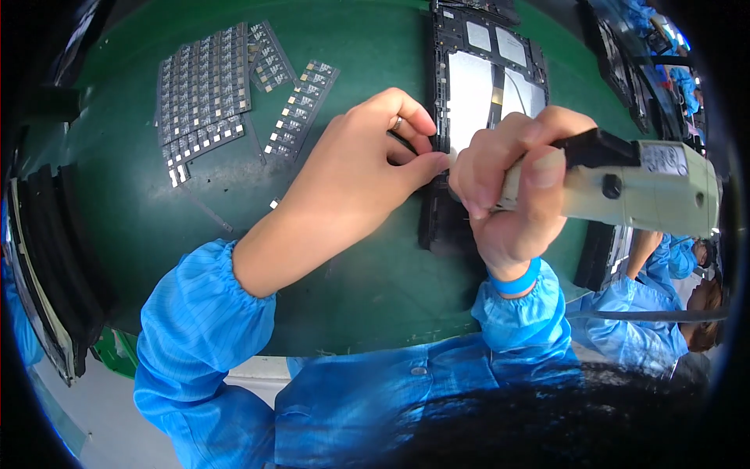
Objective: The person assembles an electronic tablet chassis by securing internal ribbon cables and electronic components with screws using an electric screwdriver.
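Evidently braced: left hand (351, 152), thumb and fingertips drawn narrow at the left edge of the black panel (469, 86), perhaps so it won't slide; cannot tell whether they pinch anything.
Right hand (512, 176): wrapped around a pale green power tool (617, 191), probably for firm aim; its tip is hidden.
Panel: lies right of the middle of the bench (359, 305), stretching toward its far edge; ridged dark frame, smooth silvery plates (512, 47).
Dark strips (207, 86): flat, rectangular, rowed with small pale squares, toward the bench's far left corner, likely kept within reach.
Blue sleeves (211, 301): thin, creased cloth, gathered at the cuffs.
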